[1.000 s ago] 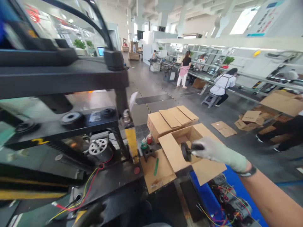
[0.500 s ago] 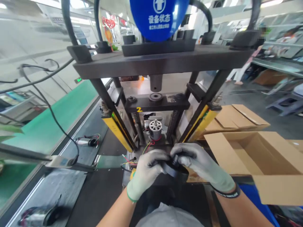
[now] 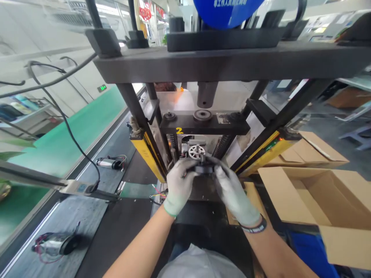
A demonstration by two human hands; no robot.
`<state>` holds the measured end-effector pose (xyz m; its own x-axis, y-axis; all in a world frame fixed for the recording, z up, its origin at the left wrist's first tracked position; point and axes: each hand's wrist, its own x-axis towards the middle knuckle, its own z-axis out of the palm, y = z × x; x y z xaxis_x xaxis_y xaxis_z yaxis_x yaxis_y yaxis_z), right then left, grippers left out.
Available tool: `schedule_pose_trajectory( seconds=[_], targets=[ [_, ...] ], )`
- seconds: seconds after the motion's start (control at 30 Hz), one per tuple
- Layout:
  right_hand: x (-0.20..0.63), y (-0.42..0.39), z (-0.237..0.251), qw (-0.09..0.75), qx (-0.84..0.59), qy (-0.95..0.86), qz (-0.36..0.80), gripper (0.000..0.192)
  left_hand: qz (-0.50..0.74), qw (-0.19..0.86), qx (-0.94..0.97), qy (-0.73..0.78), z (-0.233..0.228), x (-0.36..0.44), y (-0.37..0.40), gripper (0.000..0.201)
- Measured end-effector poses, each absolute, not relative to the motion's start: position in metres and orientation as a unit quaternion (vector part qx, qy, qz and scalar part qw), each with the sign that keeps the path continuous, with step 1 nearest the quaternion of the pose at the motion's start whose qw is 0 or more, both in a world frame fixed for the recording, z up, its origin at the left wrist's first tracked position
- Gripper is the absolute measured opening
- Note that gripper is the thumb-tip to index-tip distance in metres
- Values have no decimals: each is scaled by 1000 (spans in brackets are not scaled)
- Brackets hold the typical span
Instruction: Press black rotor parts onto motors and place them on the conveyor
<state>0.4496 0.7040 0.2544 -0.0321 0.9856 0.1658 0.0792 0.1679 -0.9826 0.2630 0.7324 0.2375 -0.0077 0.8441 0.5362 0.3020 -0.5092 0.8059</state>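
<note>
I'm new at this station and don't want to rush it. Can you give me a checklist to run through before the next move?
1. Black round part held by both the left hand and the right hand: ok.
2. Motor upright, shaft pointing up: ok.
3. Black round part apart from the motor: cannot tell, it overlaps the motor's front in this view.
4. Press ram raised above the plate marked 2: ok, a gap shows.
5. Fingers outside the line of the yellow posts: cannot tell, depth is unclear.
6. Both hands free: not ok, both are occupied.
</note>
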Motion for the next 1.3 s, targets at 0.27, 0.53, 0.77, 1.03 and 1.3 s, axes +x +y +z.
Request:
schedule_pose_trajectory(
  seconds=[0.27,0.53,0.77,1.03,1.3],
  targets=[
    [446,809,226,623,-422,-592,287,48,621,297,596,414,224,296,815,31],
    [444,828,184,629,-403,-569,343,47,648,383,512,414,176,307,822,34],
    [443,829,185,645,-407,-556,331,37,651,426,494,387,178,308,816,50],
    [443,834,183,643,-415,-551,333,38,628,485,497,352,186,315,824,61],
    [445,830,183,644,-391,-581,308,45,628,463,507,366,186,314,823,52]
  ],
)
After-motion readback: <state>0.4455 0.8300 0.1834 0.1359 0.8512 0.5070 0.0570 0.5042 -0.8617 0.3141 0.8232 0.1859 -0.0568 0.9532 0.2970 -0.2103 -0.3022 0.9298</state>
